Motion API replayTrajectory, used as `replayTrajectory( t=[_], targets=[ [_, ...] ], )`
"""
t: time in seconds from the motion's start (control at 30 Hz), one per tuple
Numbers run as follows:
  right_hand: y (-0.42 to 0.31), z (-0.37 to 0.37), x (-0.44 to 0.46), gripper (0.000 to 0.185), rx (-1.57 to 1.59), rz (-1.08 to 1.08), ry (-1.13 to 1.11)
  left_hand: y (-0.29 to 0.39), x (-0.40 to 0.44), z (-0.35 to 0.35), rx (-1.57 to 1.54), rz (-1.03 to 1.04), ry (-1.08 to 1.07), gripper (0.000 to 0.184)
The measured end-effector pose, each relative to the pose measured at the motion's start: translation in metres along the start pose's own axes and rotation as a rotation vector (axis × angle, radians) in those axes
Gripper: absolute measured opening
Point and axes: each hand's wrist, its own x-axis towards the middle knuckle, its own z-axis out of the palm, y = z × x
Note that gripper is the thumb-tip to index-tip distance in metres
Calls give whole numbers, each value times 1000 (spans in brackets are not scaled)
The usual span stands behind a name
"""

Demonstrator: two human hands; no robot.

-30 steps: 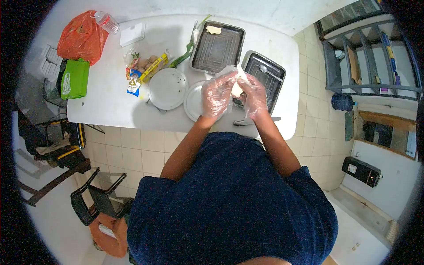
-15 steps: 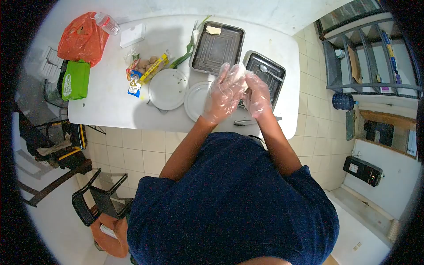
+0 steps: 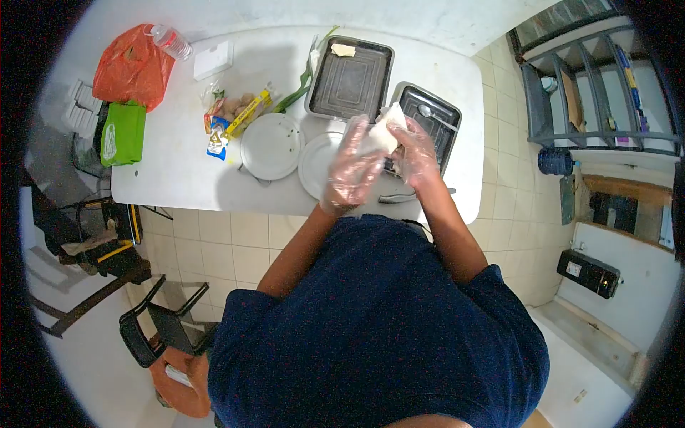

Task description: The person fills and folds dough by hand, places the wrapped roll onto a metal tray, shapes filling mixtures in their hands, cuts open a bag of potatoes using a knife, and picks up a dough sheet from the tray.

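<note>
while right hand (image 3: pixel 415 155) holds sheet (image 3: pixel 387 131), box (image 3: pixel 247 114) print illegible

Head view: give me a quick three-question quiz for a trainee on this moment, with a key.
1. Multiple choice: how many round white plates are on the table? a) one b) two c) four
2. True or false: the knife lies on one of the round white plates.
3. Fill in: the right hand, which grips a pale dough-like piece, wears a clear plastic ____.

Key:
1. b
2. False; the knife lies on the table.
3. glove
</note>
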Motion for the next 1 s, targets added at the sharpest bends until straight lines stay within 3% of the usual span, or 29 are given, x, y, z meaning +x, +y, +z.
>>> replayTrajectory(
  t=[0.03, 0.13, 0.17, 0.27, 0.37, 0.57, 0.77, 0.87, 1.0],
  targets=[
    [0, 0, 0, 38, -15, -13, -3, -2, -3, -1, -84, -17, 68, 39],
    [-3, 2, 0, 40, -109, -29, -2, 8, -3, 1, -355, -447, 366, 35],
    [-3, 3, -1, 41, -150, -29, 0, 9, 3, 0, -443, -596, 394, 38],
    [3, 0, 3, 41, -352, -100, -71, -6, 11, -4, -445, -754, 332, 37],
    [2, 3, 1, 41, -665, -306, -142, -1, 25, -5, -336, -758, 227, 33],
    [5, 1, 2, 46, -566, -395, -264, 3, 32, -6, -337, -761, 150, 31],
    [1, -4, 1, 48, -692, -410, -268, -15, 20, -9, -265, -775, 39, 30],
    [1, -2, 1, 46, -678, -423, -236, -7, 24, -7, -353, -814, 128, 30],
    [-1, -5, 5, 44, -622, -294, -141, 1, 32, -12, -225, -812, 37, 33]
  ],
)
